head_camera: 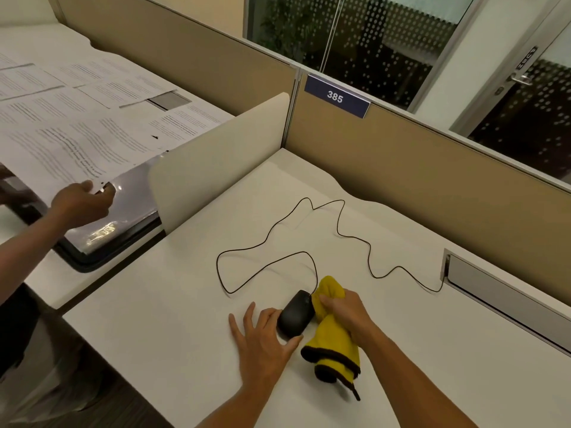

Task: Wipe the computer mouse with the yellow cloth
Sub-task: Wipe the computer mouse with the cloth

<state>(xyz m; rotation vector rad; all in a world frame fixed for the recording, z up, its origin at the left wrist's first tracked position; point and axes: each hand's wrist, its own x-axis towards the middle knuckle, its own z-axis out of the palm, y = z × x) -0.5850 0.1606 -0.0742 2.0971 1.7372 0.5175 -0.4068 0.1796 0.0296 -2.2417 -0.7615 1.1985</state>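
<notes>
The right hand's (346, 313) fingers (328, 301) are curled tight around the bunched middle of one yellow cloth (335, 341), pressing it against the right side of the mouse (295, 313). The cloth sticks out of the fist both ways: a rounded yellow end beyond the mouse's far right corner, and a wider end with a dark brown hem hanging toward the near edge, a short brown tag trailing from it. The left hand's (262, 338) fingers (248, 315) are spread wide and lie flat on the surface (154, 319) just left of the mouse; the forefinger touches the mouse's left side and the thumb reaches under its near end, so the hand steadies it without closing on it.

There is one mouse, black, lying on the white surface near the front edge, tilted with its nose pointing away and to the right. One thin black cable (340, 223) leaves its nose, loops left of the mouse, then wanders away and back to a grey slot (482, 282) in the surface, right of the mouse.

Behind the mouse stands a tan partition (432, 180) with one blue plate marked 385 (336, 96). Far left of the mouse, past a cream divider (216, 156), a third hand (82, 200), another person's, holds the edge of printed sheets (77, 128) on a neighbouring desk.
</notes>
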